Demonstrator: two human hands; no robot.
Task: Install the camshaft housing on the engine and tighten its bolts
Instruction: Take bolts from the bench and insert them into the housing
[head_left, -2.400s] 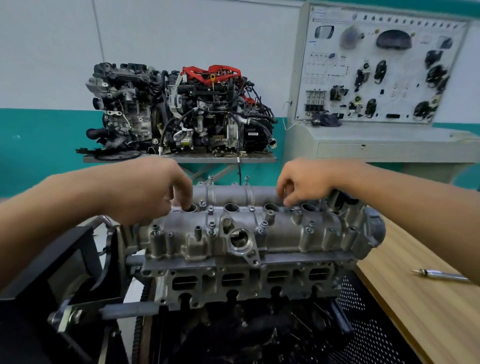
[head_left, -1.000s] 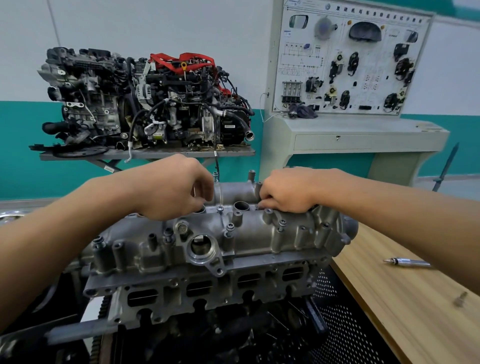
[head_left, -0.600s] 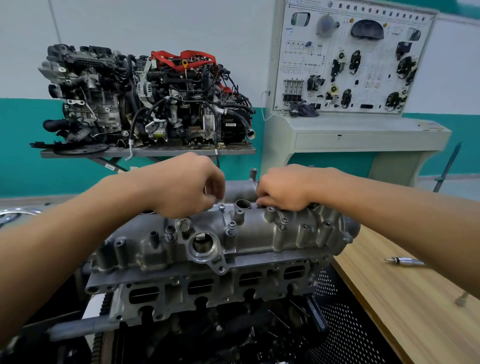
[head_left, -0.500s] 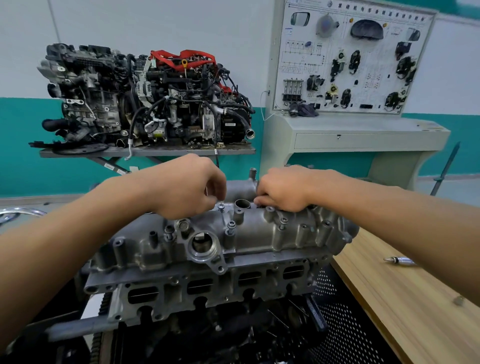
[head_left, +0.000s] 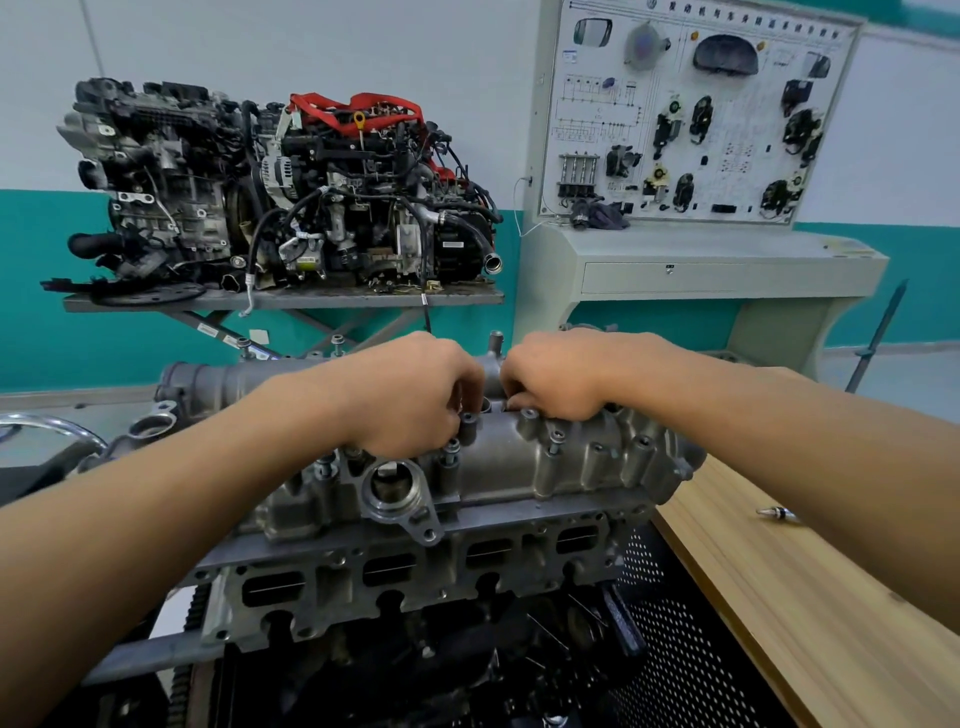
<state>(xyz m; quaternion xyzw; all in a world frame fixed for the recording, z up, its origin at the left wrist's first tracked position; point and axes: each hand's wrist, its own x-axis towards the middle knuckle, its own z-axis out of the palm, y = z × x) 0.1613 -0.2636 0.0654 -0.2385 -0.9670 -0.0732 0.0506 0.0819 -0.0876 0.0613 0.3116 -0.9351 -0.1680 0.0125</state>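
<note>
At frame centre, left hand (head_left: 405, 400) and right hand (head_left: 556, 376) rest on the camshaft housing (head_left: 519, 467), fingers curled downward; any pinch is hidden.

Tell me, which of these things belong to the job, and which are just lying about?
Job: housing, its bolts, engine beneath, left hand, right hand.
Lying about: second engine on the rack, display board, pen-like tool on the bench.

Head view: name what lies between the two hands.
Between the left hand and right hand: a narrow strip of the grey cast-metal camshaft housing, with a round bore and short upright stub, in the head view.
</note>
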